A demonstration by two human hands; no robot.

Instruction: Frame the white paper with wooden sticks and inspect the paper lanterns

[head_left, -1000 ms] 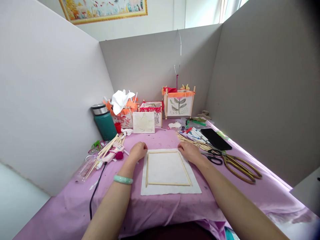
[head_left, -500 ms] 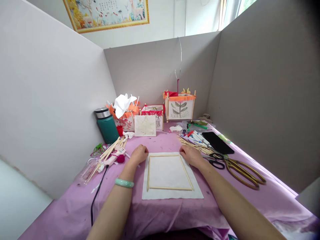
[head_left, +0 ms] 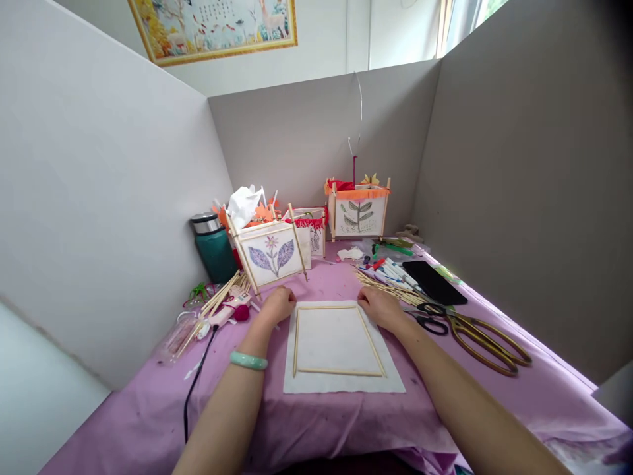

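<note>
My left hand (head_left: 279,305), right hand (head_left: 380,307) at far corners of white sheet (head_left: 326,340) with sticks (head_left: 341,373), near front edge of desk (head_left: 326,280). Fingers curled; whether gripping, I cannot tell.

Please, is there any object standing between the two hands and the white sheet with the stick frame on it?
Nothing visible does. The left hand and right hand are at the sheet's far corners. The stick frame lies within its edges, and the black scissors lie outside, beyond the right wrist.
</note>
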